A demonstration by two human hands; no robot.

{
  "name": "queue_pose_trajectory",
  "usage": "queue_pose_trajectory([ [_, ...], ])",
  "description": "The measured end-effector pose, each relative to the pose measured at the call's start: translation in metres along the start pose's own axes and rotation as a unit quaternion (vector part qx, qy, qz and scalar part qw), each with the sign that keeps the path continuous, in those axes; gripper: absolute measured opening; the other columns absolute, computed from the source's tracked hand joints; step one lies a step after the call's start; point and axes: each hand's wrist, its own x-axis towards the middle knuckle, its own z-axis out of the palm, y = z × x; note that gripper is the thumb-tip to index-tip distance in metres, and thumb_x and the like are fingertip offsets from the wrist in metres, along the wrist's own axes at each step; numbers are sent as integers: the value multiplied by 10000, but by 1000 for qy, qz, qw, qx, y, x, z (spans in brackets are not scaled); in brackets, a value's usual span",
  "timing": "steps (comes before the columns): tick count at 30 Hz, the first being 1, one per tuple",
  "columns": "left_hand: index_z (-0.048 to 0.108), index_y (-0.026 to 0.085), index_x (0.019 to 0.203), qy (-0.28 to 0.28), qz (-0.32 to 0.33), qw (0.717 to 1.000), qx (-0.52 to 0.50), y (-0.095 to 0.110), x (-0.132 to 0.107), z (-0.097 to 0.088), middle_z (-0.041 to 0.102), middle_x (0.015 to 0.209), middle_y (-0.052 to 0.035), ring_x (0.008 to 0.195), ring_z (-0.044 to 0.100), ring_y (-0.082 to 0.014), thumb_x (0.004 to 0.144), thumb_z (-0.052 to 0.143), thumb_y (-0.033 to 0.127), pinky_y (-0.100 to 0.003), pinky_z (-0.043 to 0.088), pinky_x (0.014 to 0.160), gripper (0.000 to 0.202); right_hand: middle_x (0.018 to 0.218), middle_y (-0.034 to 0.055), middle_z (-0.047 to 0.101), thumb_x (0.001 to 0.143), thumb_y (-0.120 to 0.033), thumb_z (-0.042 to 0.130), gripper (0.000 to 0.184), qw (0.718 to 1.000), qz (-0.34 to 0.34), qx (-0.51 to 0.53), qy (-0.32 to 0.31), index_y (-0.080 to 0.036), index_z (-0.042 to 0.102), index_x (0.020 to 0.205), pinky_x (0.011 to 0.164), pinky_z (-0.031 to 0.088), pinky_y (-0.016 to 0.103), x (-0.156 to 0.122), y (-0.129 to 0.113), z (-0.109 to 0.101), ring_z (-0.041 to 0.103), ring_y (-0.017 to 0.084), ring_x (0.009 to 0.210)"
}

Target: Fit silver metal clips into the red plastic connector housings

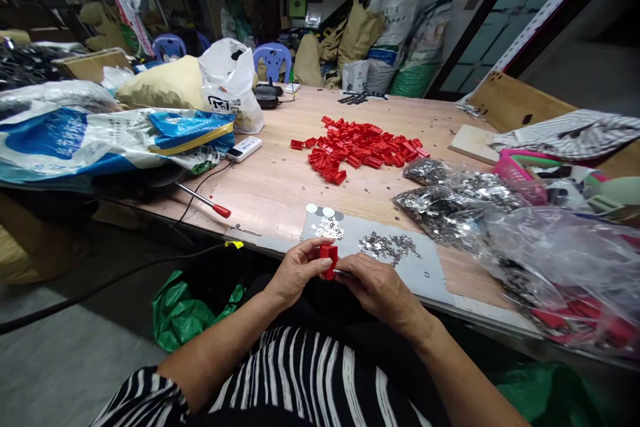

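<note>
Close to the table's front edge, my left hand point(300, 268) pinches a small red plastic block point(329, 255) between thumb and fingers. My right hand point(380, 280) meets the block from the right, its fingers closed on a thin metal piece point(341, 272) that is mostly hidden. Both hands are just in front of a grey mat point(430, 263). On this mat lie a heap of small bright metal pieces point(329, 229) and a looser spread of small metal parts point(390, 247). Beyond the mat is a large pile of red plastic blocks point(363, 143).
Clear bags of metal parts point(450, 203) crowd the right side, near a pink basket point(517, 170). At left are a blue-and-white sack point(100, 140), a white bag point(233, 80), a white handheld device point(245, 149) and a red-tipped metal lever point(213, 205) at the table edge.
</note>
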Motion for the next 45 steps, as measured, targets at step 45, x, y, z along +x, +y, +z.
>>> queue_pose_trajectory([
  [45, 643, 211, 1142, -47, -63, 996, -37, 0, 1, -11, 668, 953, -52, 877, 615, -166, 673, 762, 185, -273, 474, 756, 484, 857, 34, 647, 897, -266, 575, 84, 973, 155, 165, 47, -226, 611, 960, 689, 486, 289, -7, 1, 13, 591, 160, 736],
])
